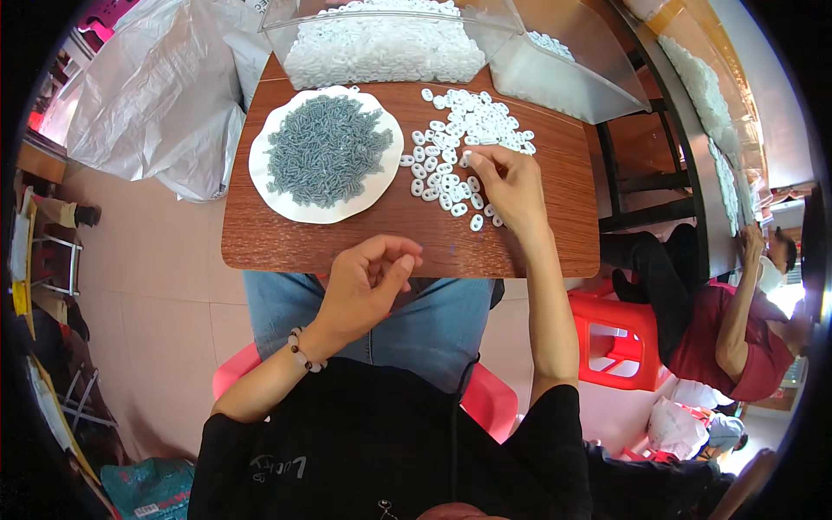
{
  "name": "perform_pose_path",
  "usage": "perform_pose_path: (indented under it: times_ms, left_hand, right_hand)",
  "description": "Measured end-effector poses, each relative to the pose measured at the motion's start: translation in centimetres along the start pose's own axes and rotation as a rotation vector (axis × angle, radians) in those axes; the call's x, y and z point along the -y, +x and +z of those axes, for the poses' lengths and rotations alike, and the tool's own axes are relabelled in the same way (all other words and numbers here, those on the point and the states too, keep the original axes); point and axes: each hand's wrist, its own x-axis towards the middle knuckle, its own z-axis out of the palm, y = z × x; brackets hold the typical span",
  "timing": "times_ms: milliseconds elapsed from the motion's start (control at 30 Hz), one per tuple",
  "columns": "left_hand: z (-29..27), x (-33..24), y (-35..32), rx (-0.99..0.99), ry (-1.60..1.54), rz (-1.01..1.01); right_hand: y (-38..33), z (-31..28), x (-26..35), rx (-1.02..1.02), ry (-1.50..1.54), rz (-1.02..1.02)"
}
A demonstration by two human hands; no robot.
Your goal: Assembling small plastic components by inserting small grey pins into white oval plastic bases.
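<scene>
My right hand [513, 191] reaches over the scattered pile of small white oval two-hole plastic pieces [481, 117]. Its thumb and forefinger pinch one white piece [467, 159] at the pile's near side. My left hand [368, 282], with a beaded bracelet [303, 351] at the wrist, hovers above the table's front edge and my lap. Its fingers are curled in toward the thumb; what lies within them, if anything, is hidden. Left of the pile, a white wavy-rimmed plate [260, 165] carries a heap of tiny grey coil springs [329, 149].
The brown wooden table [286, 247] has rounded corners. Clear bins [386, 48] filled with white pieces stand along its far edge. A large white plastic bag [160, 95] is at the left. To the right are a red stool [617, 342] and another person [737, 338] at a dark bench.
</scene>
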Motion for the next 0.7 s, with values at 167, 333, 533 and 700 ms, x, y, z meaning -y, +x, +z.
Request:
perform_pose_path:
  times_ms: [167, 333, 533, 700]
  left_hand:
    - [0.2, -0.5, 1.9, -0.050, -0.073, 0.039]
    - [1.3, -0.7, 2.3, -0.083, -0.155, 0.023]
    - [0.7, 0.3, 2.1, -0.181, 0.302, 0.183]
    - [-0.1, 1.6, 2.2, -0.210, 0.357, 0.248]
  right_hand:
    - [-4.8, 0.4, 2.3, 0.208, 0.497, 0.104]
    - [-7.8, 1.6, 3.3, 0.193, 0.571, 0.109]
    - [-8.0, 4.5, 1.6, -0.239, -0.293, -0.653]
    - [-6.9, 4.7, 1.9, -0.138, -0.284, -0.567]
